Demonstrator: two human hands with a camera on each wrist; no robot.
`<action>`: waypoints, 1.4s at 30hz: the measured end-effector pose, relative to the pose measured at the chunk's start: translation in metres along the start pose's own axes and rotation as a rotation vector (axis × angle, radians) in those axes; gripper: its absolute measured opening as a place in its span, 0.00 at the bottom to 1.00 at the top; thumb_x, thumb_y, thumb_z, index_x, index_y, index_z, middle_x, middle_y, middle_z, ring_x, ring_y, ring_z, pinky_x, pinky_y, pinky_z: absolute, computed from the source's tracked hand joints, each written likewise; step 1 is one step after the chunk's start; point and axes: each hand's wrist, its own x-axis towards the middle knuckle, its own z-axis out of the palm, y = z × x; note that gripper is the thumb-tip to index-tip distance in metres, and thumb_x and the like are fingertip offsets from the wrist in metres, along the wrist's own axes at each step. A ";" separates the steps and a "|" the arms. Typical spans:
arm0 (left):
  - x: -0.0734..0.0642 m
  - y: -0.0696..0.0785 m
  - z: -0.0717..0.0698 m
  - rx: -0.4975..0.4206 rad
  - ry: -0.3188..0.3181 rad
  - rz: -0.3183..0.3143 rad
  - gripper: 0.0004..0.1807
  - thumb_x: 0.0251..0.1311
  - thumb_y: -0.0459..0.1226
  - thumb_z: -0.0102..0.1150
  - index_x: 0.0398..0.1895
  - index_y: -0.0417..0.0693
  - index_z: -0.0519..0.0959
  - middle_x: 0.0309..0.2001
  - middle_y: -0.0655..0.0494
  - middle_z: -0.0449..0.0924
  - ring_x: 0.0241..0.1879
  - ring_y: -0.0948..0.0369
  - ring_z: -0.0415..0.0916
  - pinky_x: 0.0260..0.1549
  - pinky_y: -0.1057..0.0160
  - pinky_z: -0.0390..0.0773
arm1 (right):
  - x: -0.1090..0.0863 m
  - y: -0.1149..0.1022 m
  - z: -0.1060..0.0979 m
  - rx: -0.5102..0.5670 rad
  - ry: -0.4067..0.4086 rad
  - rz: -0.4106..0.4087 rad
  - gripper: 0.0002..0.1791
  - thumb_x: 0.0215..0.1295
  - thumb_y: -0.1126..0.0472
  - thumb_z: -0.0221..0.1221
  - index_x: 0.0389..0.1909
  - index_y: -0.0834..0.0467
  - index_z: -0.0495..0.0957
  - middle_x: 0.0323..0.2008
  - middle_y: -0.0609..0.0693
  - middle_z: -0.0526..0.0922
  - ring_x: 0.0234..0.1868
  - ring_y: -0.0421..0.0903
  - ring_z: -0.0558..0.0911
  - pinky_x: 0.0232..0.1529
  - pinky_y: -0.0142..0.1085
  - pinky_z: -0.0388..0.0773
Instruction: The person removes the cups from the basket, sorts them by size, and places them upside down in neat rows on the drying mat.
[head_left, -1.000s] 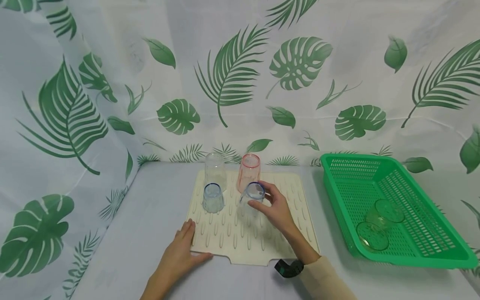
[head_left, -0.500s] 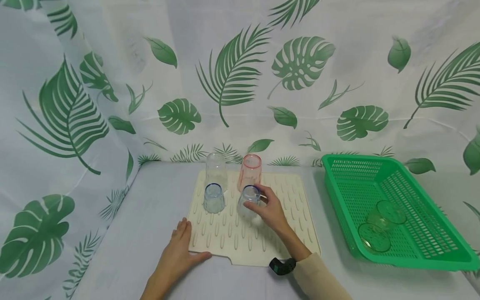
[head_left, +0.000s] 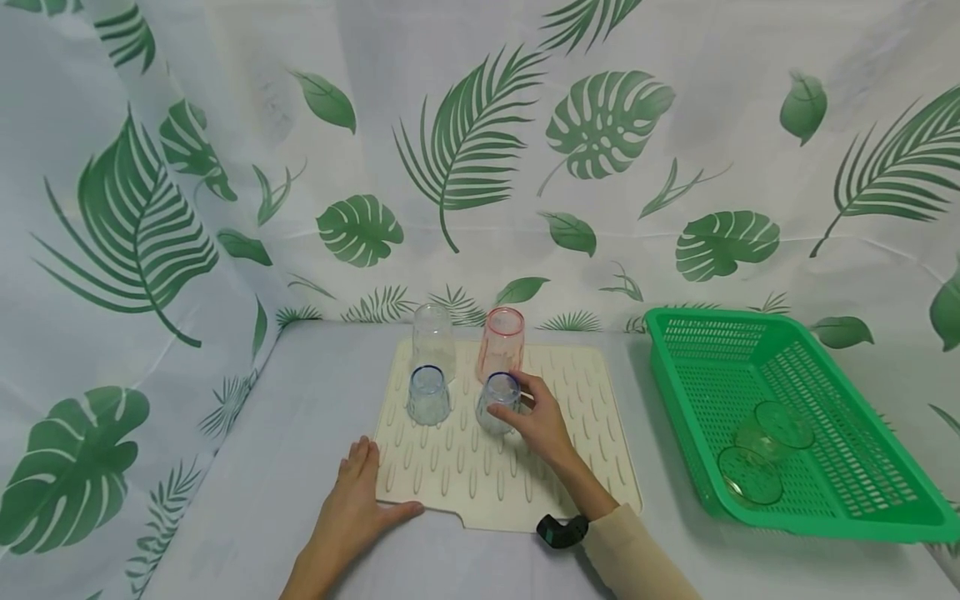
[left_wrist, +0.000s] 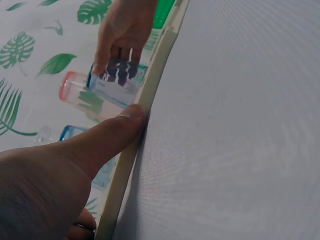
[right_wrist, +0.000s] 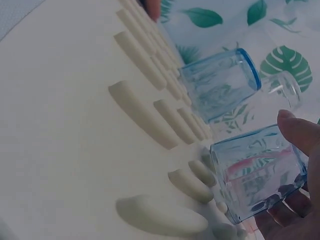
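Head view: right blue-rimmed glass (head_left: 488, 397), probably light, stiff, slick, fragile; grip sides below rim. Right hand (head_left: 542, 421) clamped round it. Stands on mat (head_left: 600, 425), near side of red-rimmed glass (head_left: 504, 342). Left hand (head_left: 356, 490), digits apart, at mat's near left corner.

White, green-leaf-printed fabric backdrop (head_left: 262, 167) far and left, lightly creased. Pale grey-white table surface (head_left: 322, 367) in front of it. Right: rectangular green perforated plastic basket (head_left: 678, 417), two yellowish transparent drinking glasses (head_left: 752, 479) close together, near end.
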 end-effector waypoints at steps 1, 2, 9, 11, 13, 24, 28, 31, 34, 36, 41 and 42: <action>0.000 0.000 0.000 0.002 0.001 0.002 0.68 0.34 0.70 0.64 0.69 0.29 0.53 0.72 0.35 0.48 0.73 0.43 0.45 0.71 0.45 0.50 | 0.001 0.005 0.000 -0.001 0.003 0.001 0.39 0.52 0.60 0.68 0.64 0.64 0.63 0.62 0.62 0.69 0.63 0.59 0.70 0.66 0.52 0.67; 0.000 -0.001 0.001 0.003 0.005 0.006 0.68 0.34 0.70 0.64 0.69 0.29 0.53 0.72 0.35 0.48 0.73 0.43 0.45 0.71 0.45 0.50 | 0.002 0.010 0.001 0.000 0.006 0.002 0.40 0.52 0.58 0.69 0.64 0.62 0.63 0.62 0.60 0.69 0.63 0.58 0.70 0.66 0.51 0.67; 0.001 -0.001 0.001 -0.002 0.016 0.017 0.68 0.33 0.69 0.64 0.68 0.29 0.55 0.71 0.34 0.50 0.73 0.42 0.46 0.71 0.44 0.52 | 0.006 0.019 -0.001 -0.028 0.013 0.007 0.43 0.49 0.52 0.70 0.65 0.59 0.63 0.62 0.53 0.70 0.62 0.52 0.72 0.65 0.47 0.70; 0.001 -0.001 0.001 0.001 0.010 0.013 0.68 0.33 0.70 0.64 0.69 0.29 0.54 0.72 0.34 0.49 0.73 0.42 0.46 0.71 0.44 0.52 | 0.006 0.018 -0.002 -0.042 0.014 0.017 0.43 0.48 0.51 0.70 0.65 0.58 0.63 0.62 0.52 0.70 0.63 0.51 0.72 0.65 0.46 0.69; 0.002 -0.001 0.002 0.007 -0.001 0.008 0.68 0.34 0.71 0.63 0.69 0.30 0.53 0.72 0.35 0.48 0.73 0.42 0.45 0.71 0.45 0.51 | 0.007 0.017 -0.003 -0.051 0.016 0.016 0.43 0.48 0.50 0.70 0.65 0.58 0.63 0.62 0.52 0.70 0.63 0.51 0.71 0.66 0.45 0.69; 0.001 -0.002 0.001 0.021 -0.006 0.005 0.68 0.34 0.70 0.64 0.69 0.30 0.52 0.72 0.35 0.48 0.72 0.42 0.46 0.71 0.45 0.51 | -0.001 -0.002 -0.021 -0.093 0.097 -0.077 0.39 0.51 0.53 0.69 0.63 0.58 0.65 0.61 0.54 0.71 0.64 0.52 0.70 0.68 0.48 0.66; -0.001 -0.002 0.001 0.016 -0.006 0.004 0.68 0.34 0.70 0.64 0.70 0.30 0.52 0.72 0.35 0.49 0.73 0.42 0.46 0.71 0.45 0.51 | -0.006 -0.014 -0.033 -0.154 0.128 -0.110 0.36 0.54 0.55 0.68 0.62 0.60 0.66 0.60 0.54 0.72 0.63 0.52 0.71 0.66 0.47 0.68; -0.001 -0.002 0.002 0.005 -0.010 0.003 0.68 0.34 0.70 0.63 0.70 0.31 0.52 0.72 0.35 0.48 0.73 0.42 0.45 0.71 0.45 0.51 | -0.011 -0.022 -0.045 -0.187 0.152 -0.141 0.34 0.56 0.56 0.66 0.62 0.61 0.66 0.59 0.56 0.72 0.62 0.54 0.72 0.65 0.49 0.69; -0.001 -0.002 0.002 0.002 -0.013 0.002 0.68 0.34 0.70 0.63 0.70 0.30 0.52 0.72 0.35 0.48 0.73 0.42 0.45 0.71 0.45 0.51 | -0.019 -0.031 -0.056 -0.216 0.167 -0.150 0.33 0.56 0.56 0.66 0.61 0.60 0.67 0.58 0.57 0.73 0.61 0.54 0.73 0.63 0.49 0.71; -0.001 -0.002 0.001 0.005 -0.005 0.006 0.68 0.34 0.70 0.63 0.69 0.30 0.53 0.72 0.35 0.48 0.72 0.42 0.46 0.71 0.44 0.51 | -0.024 -0.036 -0.063 -0.252 0.172 -0.146 0.32 0.56 0.55 0.66 0.61 0.59 0.67 0.58 0.56 0.73 0.60 0.53 0.73 0.62 0.48 0.71; 0.001 -0.003 0.001 0.014 0.026 0.029 0.68 0.34 0.70 0.63 0.68 0.29 0.55 0.71 0.34 0.50 0.72 0.41 0.47 0.70 0.44 0.52 | -0.034 -0.044 -0.080 -0.335 0.198 -0.163 0.32 0.56 0.57 0.66 0.61 0.60 0.68 0.57 0.55 0.74 0.58 0.51 0.74 0.61 0.44 0.72; 0.001 -0.003 0.001 0.013 0.024 0.031 0.68 0.34 0.70 0.63 0.69 0.29 0.54 0.72 0.34 0.50 0.72 0.42 0.47 0.71 0.44 0.52 | -0.036 -0.045 -0.083 -0.346 0.205 -0.172 0.31 0.56 0.58 0.66 0.61 0.61 0.68 0.57 0.56 0.74 0.58 0.52 0.74 0.60 0.43 0.72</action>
